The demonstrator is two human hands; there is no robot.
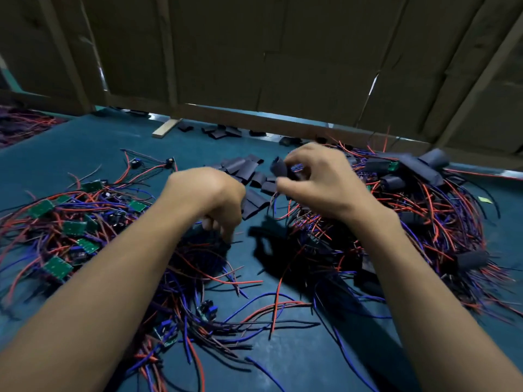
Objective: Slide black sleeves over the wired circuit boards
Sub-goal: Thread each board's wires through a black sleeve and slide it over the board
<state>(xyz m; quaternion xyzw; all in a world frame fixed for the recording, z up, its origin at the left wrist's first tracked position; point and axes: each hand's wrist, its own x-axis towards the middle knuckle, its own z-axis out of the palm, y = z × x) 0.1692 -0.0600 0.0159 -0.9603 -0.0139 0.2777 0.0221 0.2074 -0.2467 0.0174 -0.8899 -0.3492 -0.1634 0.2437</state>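
My right hand (314, 176) is raised over the mat and pinches a black sleeve (279, 167) between thumb and fingertips. My left hand (215, 199) hangs curled, fingers pointing down onto a dark bundle of red and blue wires (209, 250); what it grips is hidden by the fingers. A heap of loose black sleeves (246, 171) lies just beyond both hands. Bare green circuit boards (58, 268) with wires lie in a pile at the left. Boards with sleeves on them (418, 168) are piled at the right.
The blue mat (85, 142) covers the table. A cardboard wall (254, 52) with a wooden frame closes off the far side, with several black sleeves (220, 132) lying along its foot. More wires lie at the far left edge (22, 123).
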